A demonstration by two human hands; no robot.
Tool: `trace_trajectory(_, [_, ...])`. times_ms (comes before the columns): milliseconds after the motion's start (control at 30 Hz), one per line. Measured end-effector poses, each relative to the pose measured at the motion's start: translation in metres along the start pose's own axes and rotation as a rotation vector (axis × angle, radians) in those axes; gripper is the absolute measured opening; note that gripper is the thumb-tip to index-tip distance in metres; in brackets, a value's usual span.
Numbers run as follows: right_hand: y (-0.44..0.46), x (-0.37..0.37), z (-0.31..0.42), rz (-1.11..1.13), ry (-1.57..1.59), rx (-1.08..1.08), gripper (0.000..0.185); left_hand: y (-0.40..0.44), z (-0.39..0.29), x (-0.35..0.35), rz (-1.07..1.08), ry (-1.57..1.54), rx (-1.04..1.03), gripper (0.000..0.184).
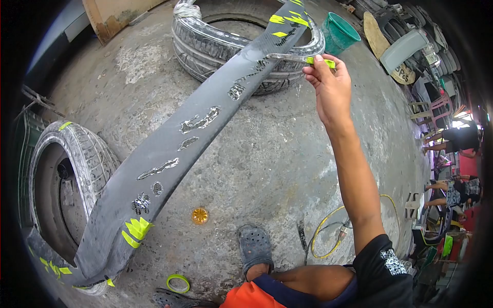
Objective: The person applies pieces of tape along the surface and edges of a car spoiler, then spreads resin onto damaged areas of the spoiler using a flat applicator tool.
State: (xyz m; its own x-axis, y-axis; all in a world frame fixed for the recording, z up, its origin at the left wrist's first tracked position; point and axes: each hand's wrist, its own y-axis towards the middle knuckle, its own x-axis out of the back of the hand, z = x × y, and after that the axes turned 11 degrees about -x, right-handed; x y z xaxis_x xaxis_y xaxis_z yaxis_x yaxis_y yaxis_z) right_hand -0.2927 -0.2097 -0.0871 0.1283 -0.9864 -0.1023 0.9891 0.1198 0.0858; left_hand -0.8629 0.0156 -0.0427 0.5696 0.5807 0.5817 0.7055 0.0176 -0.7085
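The slim, blade-like tool (pixel 288 57) was pinched at its yellow-green end between the thumb and forefinger of the right hand (pixel 333 87), the other fingers loosely curled. Its tip was set at a patterned patch on the long grey vehicle trim panel (pixel 177 131), which was laid slantwise over two tires (pixel 187 51) (pixel 97 154). The left hand was not in view, so its fingers could not be judged. Such contact was best kept light and low-angled, the panel steadied, and the neighbouring yellow-green tape pieces (pixel 278 19) left undisturbed.
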Motion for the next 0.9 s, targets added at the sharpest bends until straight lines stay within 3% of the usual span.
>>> trace_trajectory(333, [0.008, -0.002, -0.006, -0.016, 0.034, -0.136, 0.026, 0.0, 0.0, -0.001, -0.007, 0.011, 0.002, 0.062])
trace_trajectory(900, [0.006, -0.002, -0.006, -0.051, 0.052, -0.146, 0.024, -0.001, 0.0, -0.002, -0.015, 0.014, 0.002, 0.059])
